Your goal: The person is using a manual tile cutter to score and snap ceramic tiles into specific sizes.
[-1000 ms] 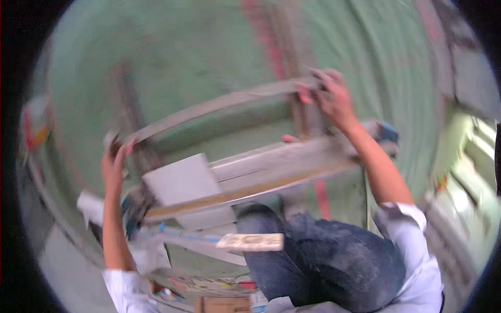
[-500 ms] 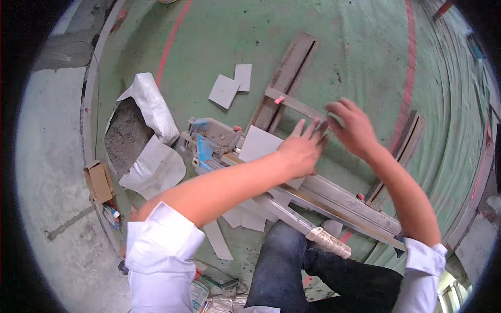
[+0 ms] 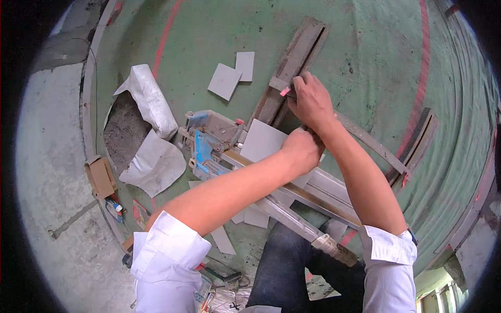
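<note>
A manual tile cutter lies across my lap's front, with a silver rail (image 3: 326,187) and a grip-ended lever (image 3: 334,247). A white tile (image 3: 262,141) rests on it. My left hand (image 3: 303,151) is closed at the tile's right side; what its fingers hold, if anything, is hidden. Farther out, my right hand (image 3: 313,104) has its fingers curled at a flat metal bar (image 3: 370,138), close to a pink piece (image 3: 285,91) near the bar's far left end. The bar slants over two grooved supports, the left one (image 3: 292,62) and the right one (image 3: 415,143).
Two loose white tiles (image 3: 224,82) lie on the green floor cover ahead. On the left are a torn white bag (image 3: 151,101) of grey powder and a cardboard box (image 3: 100,177). More tile pieces (image 3: 255,216) lie below the cutter, near my knees.
My right hand has moved left toward the bar's far left end, crossing above my left hand. My left hand has gone from spread fingers to closed. The bar's right end now shows.
</note>
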`<state>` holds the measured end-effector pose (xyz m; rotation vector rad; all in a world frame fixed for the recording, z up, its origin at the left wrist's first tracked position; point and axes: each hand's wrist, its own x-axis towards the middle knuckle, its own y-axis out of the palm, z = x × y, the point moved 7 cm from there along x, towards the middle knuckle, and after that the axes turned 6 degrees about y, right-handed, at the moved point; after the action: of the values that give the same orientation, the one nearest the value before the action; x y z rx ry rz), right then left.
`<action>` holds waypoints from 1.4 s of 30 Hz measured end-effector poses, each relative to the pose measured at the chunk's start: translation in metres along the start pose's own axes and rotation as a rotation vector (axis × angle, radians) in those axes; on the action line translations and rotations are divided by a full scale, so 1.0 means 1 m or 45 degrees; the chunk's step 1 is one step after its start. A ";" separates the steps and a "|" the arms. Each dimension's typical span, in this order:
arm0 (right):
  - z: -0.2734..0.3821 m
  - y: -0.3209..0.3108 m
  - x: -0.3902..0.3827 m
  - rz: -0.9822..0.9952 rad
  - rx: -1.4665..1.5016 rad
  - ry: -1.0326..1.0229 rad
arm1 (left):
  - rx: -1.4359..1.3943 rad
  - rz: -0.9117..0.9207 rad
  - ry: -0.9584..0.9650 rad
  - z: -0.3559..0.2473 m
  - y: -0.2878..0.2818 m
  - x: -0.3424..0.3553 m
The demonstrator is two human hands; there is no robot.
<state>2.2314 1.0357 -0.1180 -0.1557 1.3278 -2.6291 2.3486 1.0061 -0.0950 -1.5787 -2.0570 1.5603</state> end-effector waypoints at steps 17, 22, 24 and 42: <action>0.005 -0.001 0.001 -0.016 -0.094 -0.068 | -0.077 -0.192 -0.015 0.001 0.004 0.001; 0.007 0.002 0.002 -0.059 -0.155 -0.129 | -0.086 -0.168 -0.023 0.006 0.011 0.002; 0.006 0.007 -0.001 -0.060 -0.149 -0.124 | -0.121 -0.182 -0.039 0.007 0.012 0.000; -0.003 -0.010 0.003 -0.047 -0.059 -0.112 | -0.042 0.149 0.050 0.002 -0.015 0.002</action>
<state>2.2269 1.0432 -0.1115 -0.3014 1.3701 -2.5900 2.3364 1.0074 -0.0854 -1.7564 -2.0134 1.5258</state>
